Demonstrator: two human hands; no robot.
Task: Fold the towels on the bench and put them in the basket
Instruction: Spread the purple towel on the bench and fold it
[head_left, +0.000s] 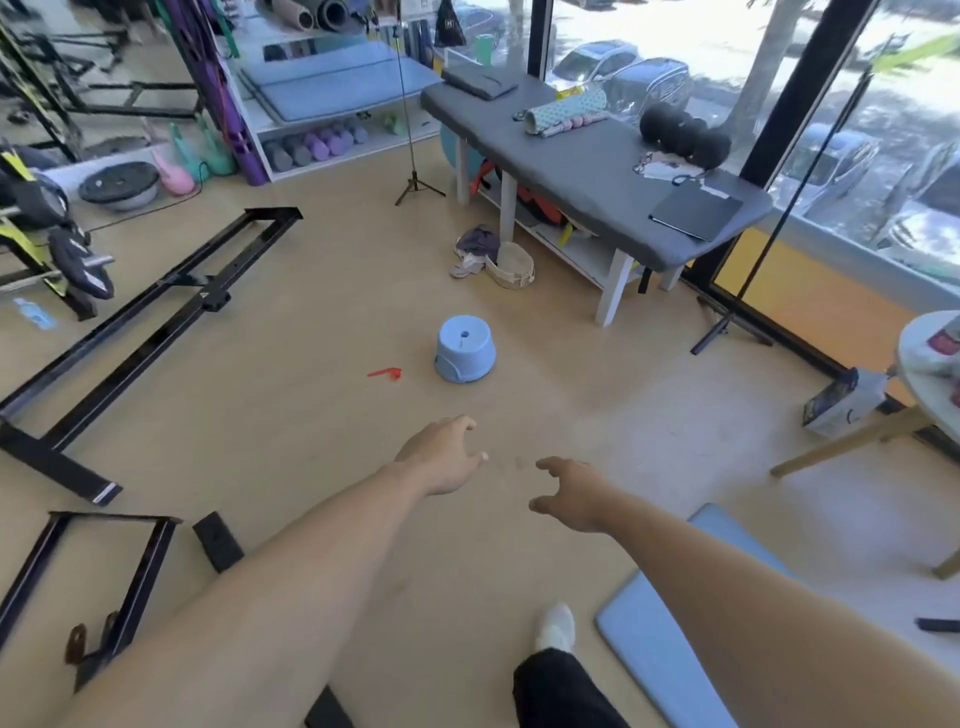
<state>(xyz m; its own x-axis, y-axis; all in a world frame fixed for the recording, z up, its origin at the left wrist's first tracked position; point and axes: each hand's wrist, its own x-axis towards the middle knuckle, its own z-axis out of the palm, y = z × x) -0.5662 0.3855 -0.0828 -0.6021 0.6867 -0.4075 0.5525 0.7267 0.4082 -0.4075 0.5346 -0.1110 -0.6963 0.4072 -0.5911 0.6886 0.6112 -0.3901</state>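
Now | both hands free: left hand (441, 457), right hand (569, 493) reaching, fingers loose | basket (511, 265) waits on floor beside worktop (587, 171), handy for towels (475, 244)

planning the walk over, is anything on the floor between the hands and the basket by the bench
Yes. The blue stool stands on the floor about in line between the left hand, the right hand and the basket. A small red object lies left of it.

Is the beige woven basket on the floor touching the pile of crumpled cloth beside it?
Touching. The head view shows the crumpled cloth pile pressed against the beige woven basket, with no floor between them.
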